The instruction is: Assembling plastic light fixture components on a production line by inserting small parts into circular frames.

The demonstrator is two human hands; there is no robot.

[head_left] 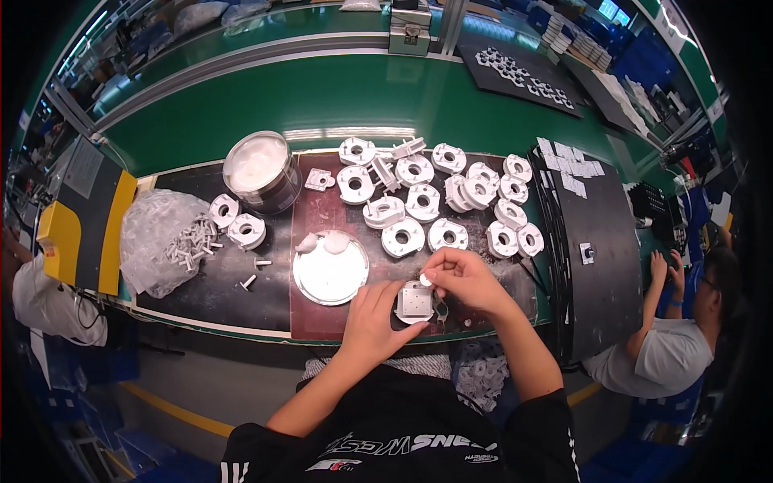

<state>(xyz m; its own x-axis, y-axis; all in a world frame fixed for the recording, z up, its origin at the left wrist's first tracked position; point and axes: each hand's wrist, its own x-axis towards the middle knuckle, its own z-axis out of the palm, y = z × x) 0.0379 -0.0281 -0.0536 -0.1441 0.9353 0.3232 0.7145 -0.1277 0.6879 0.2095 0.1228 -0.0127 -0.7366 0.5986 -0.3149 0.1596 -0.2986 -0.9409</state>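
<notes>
Holding a square white part [415, 303] flat on the worktop [241, 282], the left hand [372, 316] has its grip closed on the part's edge. The right hand [465, 278] pinches a small white piece [425, 280] just above it. I think fitting comes now, needing careful aim.

The left hand [377, 315] hides the white part's [415, 303] nine o'clock edge; the pellet [425, 280] is too small to identify.

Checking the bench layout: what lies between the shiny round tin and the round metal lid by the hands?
In the head view, only two small white wads sit there, on the lid's far rim; otherwise bare dark mat up to the tin.
</notes>
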